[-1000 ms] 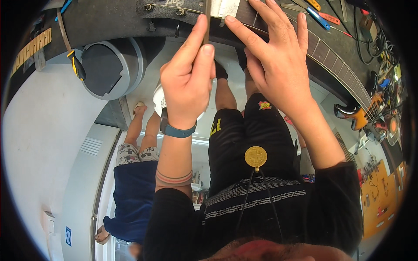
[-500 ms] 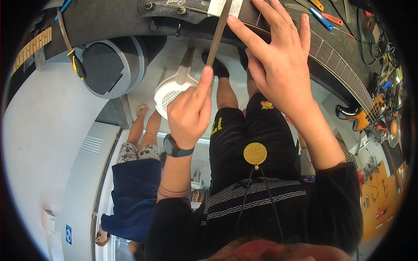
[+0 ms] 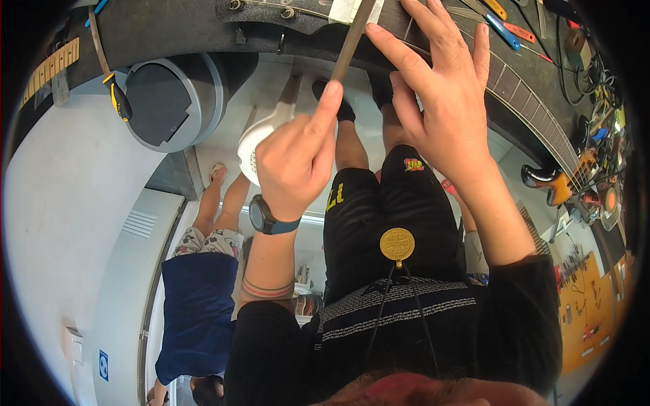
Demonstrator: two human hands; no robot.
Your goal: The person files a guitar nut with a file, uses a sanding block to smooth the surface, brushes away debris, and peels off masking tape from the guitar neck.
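Note:
My left hand (image 3: pixel 298 159) is closed around the lower end of a thin flat brown file (image 3: pixel 349 46), index finger stretched along it. The file slants up to the top of a dark guitar neck (image 3: pixel 521 88) lying across the black bench, beside a white strip (image 3: pixel 347 8) near the headstock (image 3: pixel 271 9). My right hand (image 3: pixel 440 101) lies flat on the neck with fingers spread, fingertips just right of the file's tip. A watch sits on my left wrist.
A grey round bin (image 3: pixel 169 101) stands under the bench at left, with a yellow-handled tool (image 3: pixel 116 101) hanging nearby. A white perforated object (image 3: pixel 261 139) sits behind my left hand. An orange electric guitar (image 3: pixel 562 183) and hand tools (image 3: pixel 504 24) lie to the right. Another person in blue (image 3: pixel 196 304) stands at left.
My left hand has drawn back from the neck toward me and closed into a fist, pulling the file down at a slant. My right hand has stayed on the neck.

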